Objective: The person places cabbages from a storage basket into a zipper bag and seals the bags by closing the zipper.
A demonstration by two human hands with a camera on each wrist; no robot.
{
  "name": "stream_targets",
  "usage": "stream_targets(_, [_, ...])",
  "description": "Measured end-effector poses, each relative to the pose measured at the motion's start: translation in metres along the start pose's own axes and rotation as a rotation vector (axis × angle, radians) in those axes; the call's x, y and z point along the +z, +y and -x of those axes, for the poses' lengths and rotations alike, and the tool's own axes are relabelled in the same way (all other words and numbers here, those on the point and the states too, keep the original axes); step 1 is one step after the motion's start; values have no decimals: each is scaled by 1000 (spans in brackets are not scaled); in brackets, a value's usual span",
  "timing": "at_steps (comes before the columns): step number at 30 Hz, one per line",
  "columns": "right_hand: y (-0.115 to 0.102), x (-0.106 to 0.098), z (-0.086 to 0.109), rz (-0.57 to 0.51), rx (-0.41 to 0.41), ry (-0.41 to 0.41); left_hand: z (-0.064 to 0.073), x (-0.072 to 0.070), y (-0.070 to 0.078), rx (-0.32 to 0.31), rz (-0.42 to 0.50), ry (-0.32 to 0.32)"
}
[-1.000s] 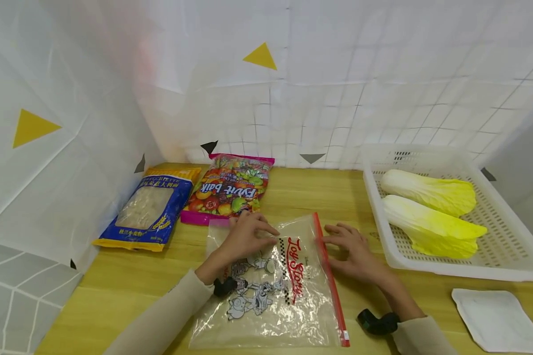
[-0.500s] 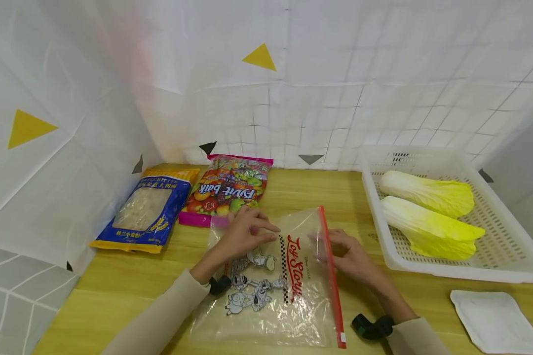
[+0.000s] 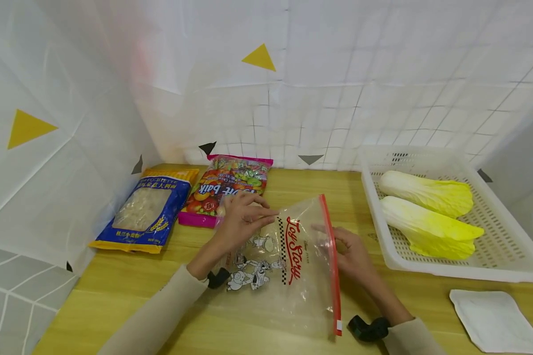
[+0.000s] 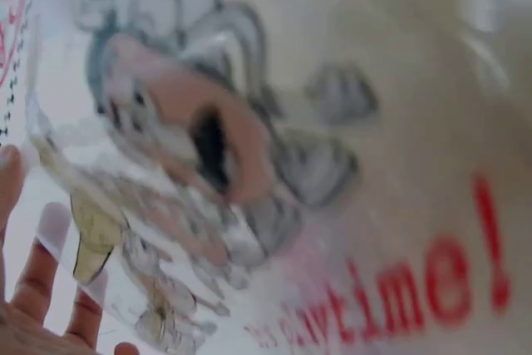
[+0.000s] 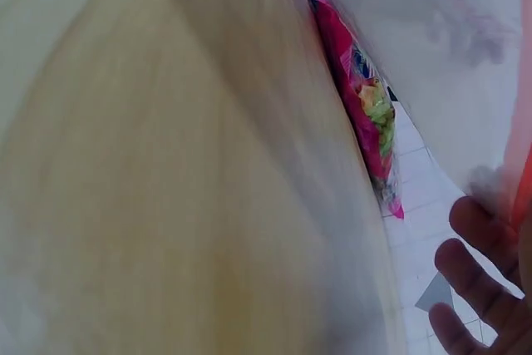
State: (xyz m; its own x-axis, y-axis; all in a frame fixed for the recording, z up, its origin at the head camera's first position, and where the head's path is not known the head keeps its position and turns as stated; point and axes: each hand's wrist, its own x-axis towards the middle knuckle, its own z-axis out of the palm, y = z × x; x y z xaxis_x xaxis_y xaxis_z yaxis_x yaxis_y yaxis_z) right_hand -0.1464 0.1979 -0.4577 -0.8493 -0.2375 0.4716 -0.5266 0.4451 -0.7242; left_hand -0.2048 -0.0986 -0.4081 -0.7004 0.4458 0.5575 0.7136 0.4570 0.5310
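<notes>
Thin, glossy plastic zip bag [image 3: 275,268] over a smooth, wood-grained tabletop [image 3: 311,185]

Its see-through film has shiny creases; the candy packet [image 3: 237,182] and blue packet [image 3: 137,209] are glossy printed film. The basket [image 3: 453,272] looks like smooth, perforated plastic, the sleeves [image 3: 160,310] matt cloth, the wall sheeting [image 3: 328,59] smooth, creased, faintly sheeny.

- Bench [image 3: 115,286], yellowish wood grain, across the lower half of the frame.
- Blue-and-yellow packet [image 3: 144,209], lying flat at centre left.
- Pink-edged candy bag [image 3: 233,180], just beside it, left of centre.
- White slotted basket [image 3: 448,274], at right.
- White tray [image 3: 497,320], lower right, near the basket.
</notes>
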Motion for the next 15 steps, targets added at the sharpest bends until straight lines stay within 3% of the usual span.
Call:
stream_targets(4, [-3, -1, -1, -32, -49, 0, -4, -2, 4, -5, 39, 31])
stream_targets(11, [-4, 3, 0, -144, 50, -251, -5, -2, 5, -56, 50, 34])
stream_targets(15, [-1, 4, 1, -121, 21, -236, -6, -3, 3, -72, 39, 60])
